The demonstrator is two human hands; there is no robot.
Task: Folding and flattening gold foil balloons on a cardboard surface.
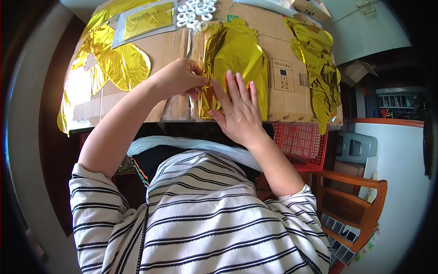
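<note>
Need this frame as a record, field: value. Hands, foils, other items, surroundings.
left hand: pinches middle foil's left edge
right hand: fingers spread, on middle foil
left foil: creased, on cardboard
right foil: crumpled, tip past cardboard's near edge
packet: clear, gold contents
white rings: clustered right of packet
red crate: below cardboard, right side
chair: wooden, lower right

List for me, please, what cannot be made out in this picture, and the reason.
All in the head view:
1) Shiny gold foil piece: the part under the flat right hand, which covers it.
2) Left hand: whether it pinches the foil's left edge; its own fingers hide this.
3) Red plastic grid basket: its rear, hidden by the brown cardboard.
4) Gold foil at upper left: its far end, cut off by the upper edge.
</note>
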